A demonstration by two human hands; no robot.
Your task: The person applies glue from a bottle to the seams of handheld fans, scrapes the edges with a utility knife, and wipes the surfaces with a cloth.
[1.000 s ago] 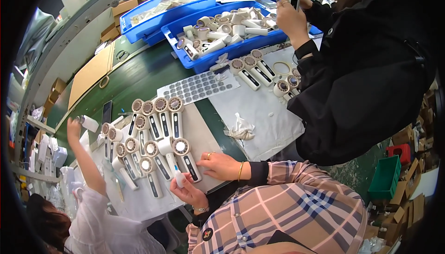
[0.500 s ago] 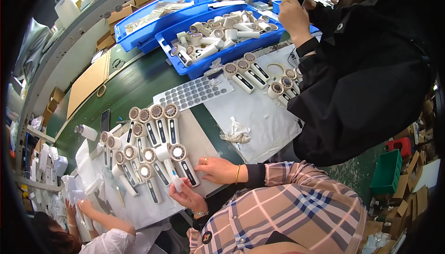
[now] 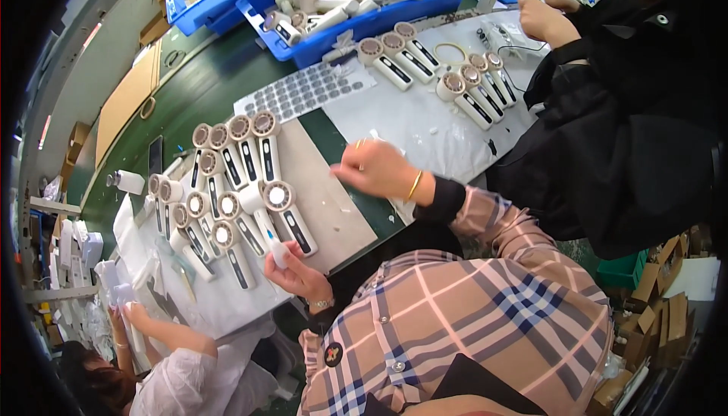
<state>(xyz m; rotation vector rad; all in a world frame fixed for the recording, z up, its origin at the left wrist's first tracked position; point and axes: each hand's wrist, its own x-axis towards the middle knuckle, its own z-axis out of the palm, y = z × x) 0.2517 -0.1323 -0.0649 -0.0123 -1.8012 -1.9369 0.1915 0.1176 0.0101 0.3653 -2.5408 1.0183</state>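
My left hand is closed round a small white squeeze bottle with a blue tip that points up at the handheld fans. The closest handheld fan lies just above that hand, a bright white disc at the centre of its round head. Several more white handheld fans with dark strips on their handles lie in rows to its left. My right hand is lifted over the table right of these fans, fingers bent and smeared by motion. Whether it holds anything cannot be made out.
A sheet of round grey discs lies beyond the fans. Behind it stands a blue crate heaped with fans. At right a co-worker in black holds a fan; another person sits at lower left. A phone lies at left.
My right hand has lifted off the near fan and moved up and right. My left hand keeps the bottle by the same fan. The view has shifted, and the co-worker's hands show further right.
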